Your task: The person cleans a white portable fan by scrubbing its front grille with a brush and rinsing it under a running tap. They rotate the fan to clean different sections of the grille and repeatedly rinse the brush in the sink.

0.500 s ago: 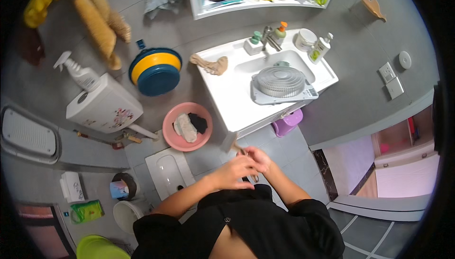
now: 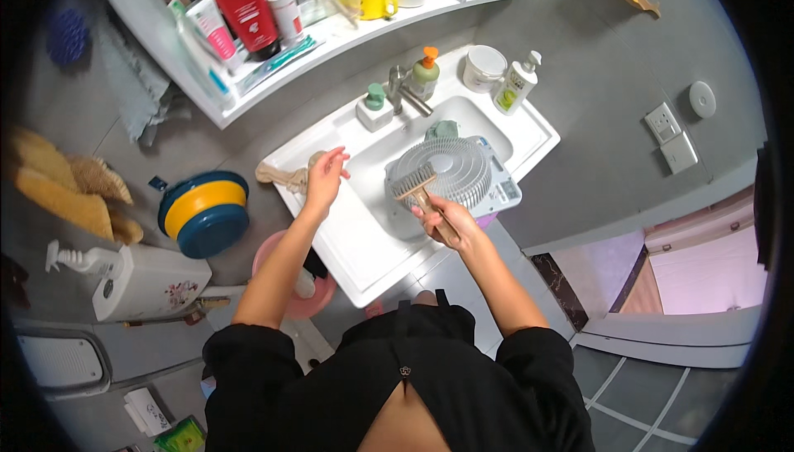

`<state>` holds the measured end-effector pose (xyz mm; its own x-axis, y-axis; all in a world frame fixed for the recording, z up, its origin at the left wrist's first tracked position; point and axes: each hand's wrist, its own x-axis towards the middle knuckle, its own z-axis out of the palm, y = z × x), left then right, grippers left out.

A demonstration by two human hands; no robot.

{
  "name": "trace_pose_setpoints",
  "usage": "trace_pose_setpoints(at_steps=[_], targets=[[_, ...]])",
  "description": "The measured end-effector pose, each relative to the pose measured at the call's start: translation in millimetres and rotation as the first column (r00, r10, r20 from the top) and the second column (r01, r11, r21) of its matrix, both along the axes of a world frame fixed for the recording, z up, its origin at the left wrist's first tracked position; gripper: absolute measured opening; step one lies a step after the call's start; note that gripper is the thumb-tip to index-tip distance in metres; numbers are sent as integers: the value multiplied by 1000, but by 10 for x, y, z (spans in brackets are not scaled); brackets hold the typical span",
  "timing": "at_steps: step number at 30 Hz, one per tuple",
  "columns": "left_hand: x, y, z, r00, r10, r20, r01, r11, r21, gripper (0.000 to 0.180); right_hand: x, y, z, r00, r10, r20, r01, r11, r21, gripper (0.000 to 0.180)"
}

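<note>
My right hand [image 2: 447, 222] grips the brown handle of a scrub brush [image 2: 430, 204]. Its pale bristles sit over the left part of a grey fan with a round ribbed grille [image 2: 447, 172], which rests tilted across the sink basin [image 2: 372, 196]. My left hand [image 2: 328, 177] hovers at the left side of the counter, fingers spread apart. Just beside it lies a crumpled beige cloth [image 2: 281, 177]; whether the fingers touch it I cannot tell. Behind the fan, a small green cloth [image 2: 442, 130] shows in the basin.
Along the counter's back stand a soap dispenser [image 2: 375, 109], the tap [image 2: 405, 92], a green pump bottle [image 2: 426, 76], a white tub [image 2: 485, 68] and a white pump bottle [image 2: 518, 84]. A shelf [image 2: 331, 43] of toiletries hangs above. Below left is a pink basin [image 2: 318, 299].
My hands have parted from near my waist. The right one has carried the brush up over the fan; the left has moved to the counter's left side. The view has shifted closer to the sink.
</note>
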<state>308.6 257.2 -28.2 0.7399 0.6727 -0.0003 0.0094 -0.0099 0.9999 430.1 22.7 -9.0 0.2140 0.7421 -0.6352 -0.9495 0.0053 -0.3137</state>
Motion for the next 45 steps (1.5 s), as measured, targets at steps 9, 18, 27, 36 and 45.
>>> trace_pose_setpoints(at_steps=[9, 18, 27, 36, 45], targets=[[1925, 875, -454, 940, 312, -140, -323, 944, -63, 47, 1362, 1386, -581, 889, 58, -454, -72, 997, -15, 22], [2176, 1036, -825, 934, 350, -65, -347, 936, 56, 26, 1737, 1930, -622, 901, 160, -402, -184, 983, -21, 19], [2177, 1035, -841, 940, 339, -38, -341, 940, -32, 28, 1769, 1916, -533, 905, 173, -388, -192, 981, -10, 19], [2212, 1055, -909, 927, 368, -76, -360, 927, 105, 26, 1788, 1943, -728, 890, 117, -441, -137, 991, -13, 19], [2251, 1116, -966, 916, 365, -168, -339, 927, 162, 27, 1786, 1893, -637, 921, 156, -357, -190, 980, -61, 24]])
